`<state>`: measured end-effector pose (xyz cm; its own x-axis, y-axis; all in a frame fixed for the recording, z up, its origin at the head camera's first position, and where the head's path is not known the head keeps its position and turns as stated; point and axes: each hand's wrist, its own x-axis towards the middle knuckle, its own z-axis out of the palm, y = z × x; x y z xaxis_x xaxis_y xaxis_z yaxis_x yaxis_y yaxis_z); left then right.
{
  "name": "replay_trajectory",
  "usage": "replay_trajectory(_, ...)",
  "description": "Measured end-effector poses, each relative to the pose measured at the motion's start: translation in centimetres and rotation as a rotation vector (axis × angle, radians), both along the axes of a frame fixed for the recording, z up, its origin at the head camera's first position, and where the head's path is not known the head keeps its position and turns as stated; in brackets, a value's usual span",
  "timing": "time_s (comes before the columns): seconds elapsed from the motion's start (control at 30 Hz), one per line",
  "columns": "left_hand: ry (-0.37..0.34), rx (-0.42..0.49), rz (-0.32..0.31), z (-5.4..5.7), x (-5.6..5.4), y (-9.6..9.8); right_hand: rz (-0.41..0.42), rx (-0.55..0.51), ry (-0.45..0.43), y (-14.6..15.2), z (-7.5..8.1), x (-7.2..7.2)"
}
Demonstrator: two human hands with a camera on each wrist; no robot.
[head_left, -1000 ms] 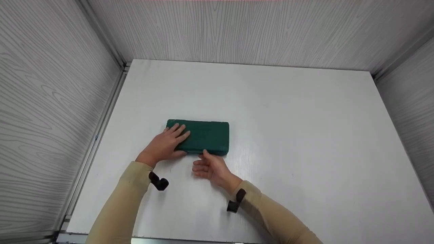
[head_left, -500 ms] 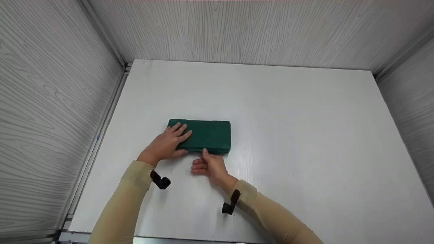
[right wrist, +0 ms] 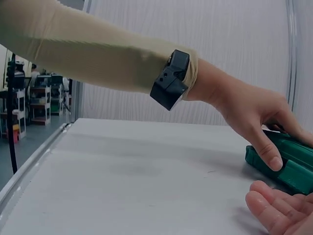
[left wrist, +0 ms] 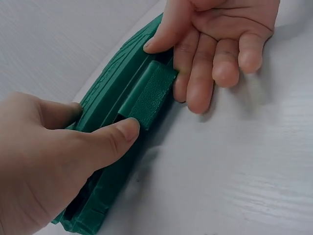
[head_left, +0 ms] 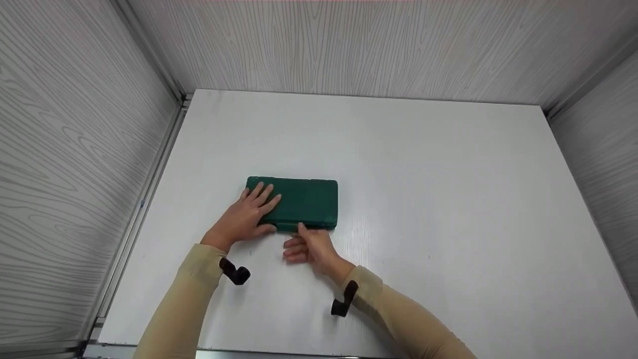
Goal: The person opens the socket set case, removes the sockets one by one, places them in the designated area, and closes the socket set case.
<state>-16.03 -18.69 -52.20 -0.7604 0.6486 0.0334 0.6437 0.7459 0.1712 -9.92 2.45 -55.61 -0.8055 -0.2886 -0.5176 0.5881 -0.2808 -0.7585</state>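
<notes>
The dark green rectangular case (head_left: 309, 202) lay flat on the tabletop (head_left: 448, 199), lid down, toward nine o'clock from the tabletop's middle, its long sides running from nine to three o'clock. A grainy green latch (left wrist: 152, 97) sat on its six o'clock edge.

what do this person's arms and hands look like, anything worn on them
Both arms wear long, plain tan sleeves: the left sleeve and the right sleeve each end at the wrist. A black, angular device sits at each wrist, the left device and the right device. The left hand and right hand are gloveless.
</notes>
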Motion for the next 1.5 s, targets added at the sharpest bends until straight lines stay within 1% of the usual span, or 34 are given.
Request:
replay_trajectory(0.13,0.043,-0.019,0.001,-0.5,0.2,0.1,-0.010,-0.016,0.005,0.4,0.1,0.1)
replay_trajectory(0.23,0.076,-0.025,0.000,-0.6,0.2,0.3,-0.016,-0.025,0.011,0.8,0.3,0.2)
replay_trajectory(0.3,0.100,-0.023,0.003,-0.6,0.3,0.3,-0.003,-0.017,0.018,1.1,0.5,0.3)
replay_trajectory(0.4,0.156,-0.016,0.005,-0.5,0.5,0.4,0.033,0.015,0.041,1.4,0.8,0.5)
replay_trajectory(0.53,0.265,0.022,-0.013,-0.5,0.9,0.5,0.071,0.049,0.078,1.7,1.0,0.8)
replay_trajectory(0.67,0.355,0.064,-0.029,-0.6,1.3,0.5,0.083,0.040,0.085,1.9,1.3,0.9)
replay_trajectory(0.83,0.427,0.116,-0.031,-0.5,1.5,0.5,0.094,0.022,0.115,2.3,2.0,0.8)
replay_trajectory(0.93,0.469,0.144,-0.027,-0.3,1.5,0.5,0.120,0.026,0.143,2.6,2.5,0.7)
replay_trajectory(1.03,0.497,0.161,-0.032,0.0,1.5,0.7,0.164,0.073,0.203,3.2,3.0,0.6)
replay_trajectory(1.13,0.513,0.178,-0.037,0.3,1.4,0.9,0.181,0.121,0.277,3.9,3.9,0.4)
replay_trajectory(1.23,0.524,0.185,-0.028,0.5,1.3,1.0,0.177,0.140,0.368,4.7,5.1,0.1)
replay_trajectory(1.33,0.539,0.193,-0.020,0.6,1.2,1.0,0.167,0.154,0.488,5.5,6.5,-0.3)
replay_trajectory(1.4,0.551,0.204,-0.022,0.6,1.0,1.1,0.133,0.170,0.570,6.2,7.5,-0.7)
replay_trajectory(1.5,0.569,0.228,-0.026,0.7,0.8,1.3,0.034,0.177,0.660,7.4,8.8,-1.6)
